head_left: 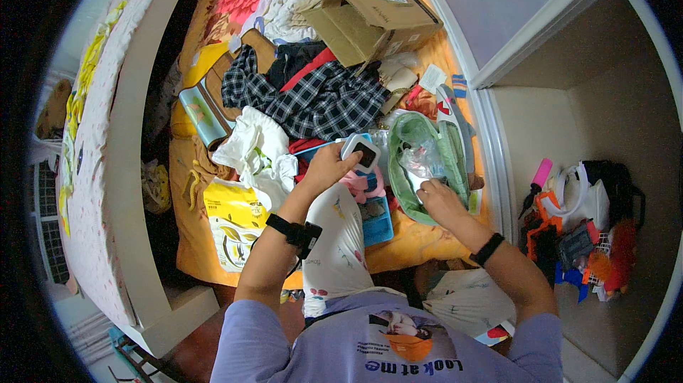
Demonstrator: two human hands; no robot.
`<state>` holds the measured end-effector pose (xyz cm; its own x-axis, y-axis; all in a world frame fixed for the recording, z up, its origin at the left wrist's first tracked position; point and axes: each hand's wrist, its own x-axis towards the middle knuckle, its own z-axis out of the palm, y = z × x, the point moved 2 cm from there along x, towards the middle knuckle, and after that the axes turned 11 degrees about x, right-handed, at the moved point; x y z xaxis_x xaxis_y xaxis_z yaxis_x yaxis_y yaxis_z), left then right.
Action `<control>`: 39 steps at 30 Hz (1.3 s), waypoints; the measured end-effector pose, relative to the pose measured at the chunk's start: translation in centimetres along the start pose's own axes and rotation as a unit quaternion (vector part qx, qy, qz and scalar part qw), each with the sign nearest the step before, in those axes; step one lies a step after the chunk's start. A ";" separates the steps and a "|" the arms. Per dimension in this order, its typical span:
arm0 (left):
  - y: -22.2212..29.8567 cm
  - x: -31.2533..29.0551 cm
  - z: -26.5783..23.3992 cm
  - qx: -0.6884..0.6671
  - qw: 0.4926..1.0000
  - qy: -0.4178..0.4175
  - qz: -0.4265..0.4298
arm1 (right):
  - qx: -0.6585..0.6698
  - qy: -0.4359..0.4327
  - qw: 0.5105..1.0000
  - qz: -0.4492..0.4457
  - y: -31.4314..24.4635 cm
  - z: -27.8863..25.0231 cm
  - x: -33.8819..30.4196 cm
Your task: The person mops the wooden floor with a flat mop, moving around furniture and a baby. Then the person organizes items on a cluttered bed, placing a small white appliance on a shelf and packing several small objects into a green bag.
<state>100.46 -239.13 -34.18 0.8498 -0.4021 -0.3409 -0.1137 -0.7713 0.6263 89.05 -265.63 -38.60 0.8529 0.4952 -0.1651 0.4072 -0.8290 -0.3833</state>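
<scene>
My left hand (330,167) is closed around a small white device with rounded corners and a dark screen (367,155), held above a blue plastic tray (378,229). A pink item (354,182) lies in that tray, partly under the device. My right hand (438,200) reaches over the near side of an open light green fabric bag (404,197). Its fingers are bent together at something white inside, which I cannot make out. Clear plastic packaging (421,158) fills part of the bag.
A black-and-white checked garment (320,102), white cloth (255,142) and a yellow-and-white bag (235,219) are heaped on the orange bedspread. An open cardboard box (398,17) stands at the far side. Right of the bed, several bags and colourful items (587,233) sit beyond a white frame.
</scene>
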 end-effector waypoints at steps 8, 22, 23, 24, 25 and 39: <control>-5.2 1.0 1.0 0.167 0.975 0.143 0.042 | 0.279 0.085 0.855 0.429 5.1 7.0 1.1; -9.0 5.3 6.1 0.361 0.921 0.020 0.144 | 0.102 0.084 0.939 0.317 0.6 -4.8 -1.9; -9.2 5.3 6.2 0.339 0.931 0.022 0.131 | 0.142 0.084 0.942 0.292 0.1 -5.5 -1.8; -9.4 5.2 6.2 0.318 0.940 0.026 0.120 | 0.177 0.069 0.934 0.301 -0.2 -6.6 -1.9; -9.4 5.0 6.1 0.301 0.945 0.020 0.125 | 0.208 0.052 0.919 0.329 -0.4 -7.5 -2.1; -5.5 2.6 2.6 0.137 0.985 0.060 0.087 | 0.405 0.197 0.854 0.262 0.6 0.6 4.6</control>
<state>101.90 -237.21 -40.35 0.8588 -0.4902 -0.1492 -0.3824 -0.8069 0.4501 93.04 -263.73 -40.10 0.9573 -0.1466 -0.2493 -0.2872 -0.3797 -0.8794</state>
